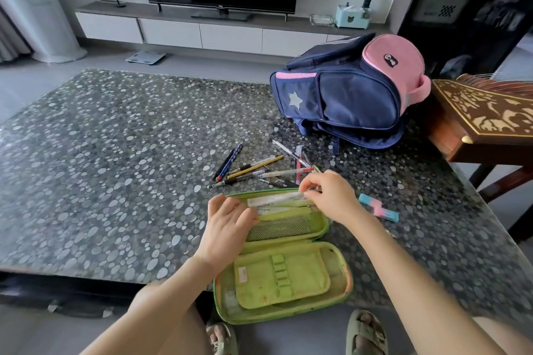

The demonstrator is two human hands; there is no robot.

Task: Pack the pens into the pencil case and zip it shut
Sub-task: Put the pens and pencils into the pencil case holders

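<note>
Dark pebble-pattern table (115,167): one navy-and-pink backpack (346,101) at the far right. One green zip pencil case (282,277) lies open flat at the near edge. Loose pens (259,171) are piled just beyond it, roughly a dozen, overlap blocks an exact count. Left hand (227,219) rests relaxed on the far half's left end. Right hand (328,199) pinches one clear-white pen (277,198) in that half. One pink-blue block (379,207) sits just right.

Lime-green pencil case (281,277); navy-pink backpack (350,89); grey pebble-patterned table (115,153).
</note>
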